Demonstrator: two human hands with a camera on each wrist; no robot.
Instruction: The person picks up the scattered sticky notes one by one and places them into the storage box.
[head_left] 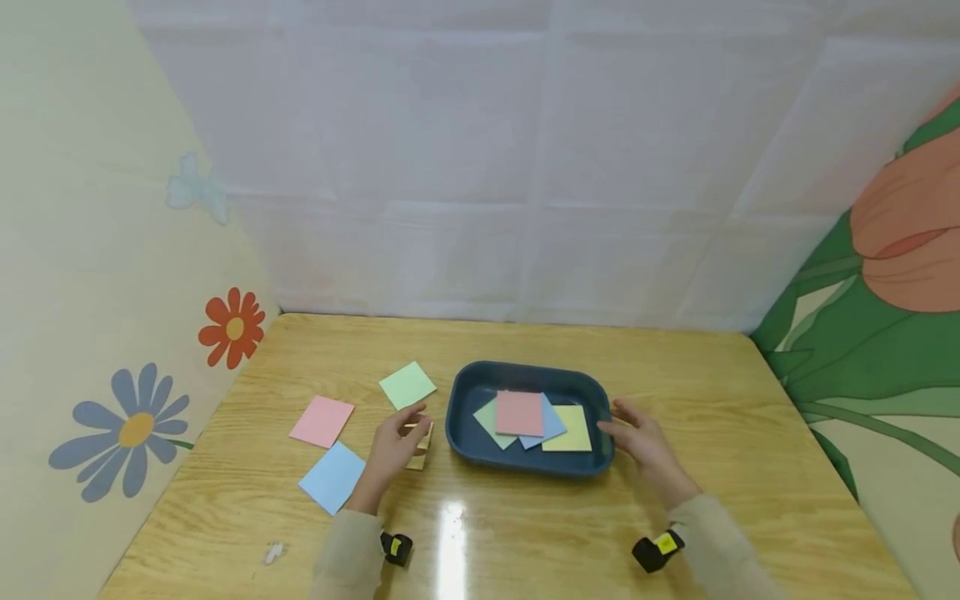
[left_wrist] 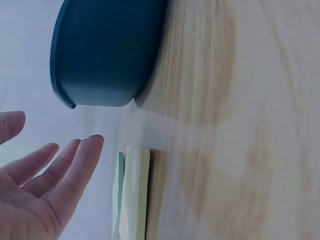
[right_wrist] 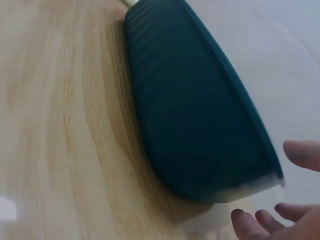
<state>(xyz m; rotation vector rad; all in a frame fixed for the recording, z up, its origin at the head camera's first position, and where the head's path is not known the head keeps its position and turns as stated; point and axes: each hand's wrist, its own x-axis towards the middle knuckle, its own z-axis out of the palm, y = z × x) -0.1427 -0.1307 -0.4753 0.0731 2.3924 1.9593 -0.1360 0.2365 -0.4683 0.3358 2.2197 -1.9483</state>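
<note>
A dark blue tray [head_left: 517,468] sits on the wooden table with square pads of paper inside: a pink pad [head_left: 519,414] over a green pad [head_left: 491,423] and a blue pad [head_left: 553,423], and a yellow pad [head_left: 568,429] at the right. My right hand [head_left: 643,443] is at the tray's right end, its fingers spread and fingertips close to the rim. Left of the tray, my left hand [head_left: 393,450] holds nothing, fingers loosely bent, over a pale yellow pad [left_wrist: 136,195] that it partly hides in the head view.
Outside the tray, on the left, lie a light green pad [head_left: 408,386], a pink pad [head_left: 322,421] and a light blue pad [head_left: 333,477]. A small white mark [head_left: 274,552] shows near the table's front left. A white cloth [head_left: 525,167] hangs behind the table.
</note>
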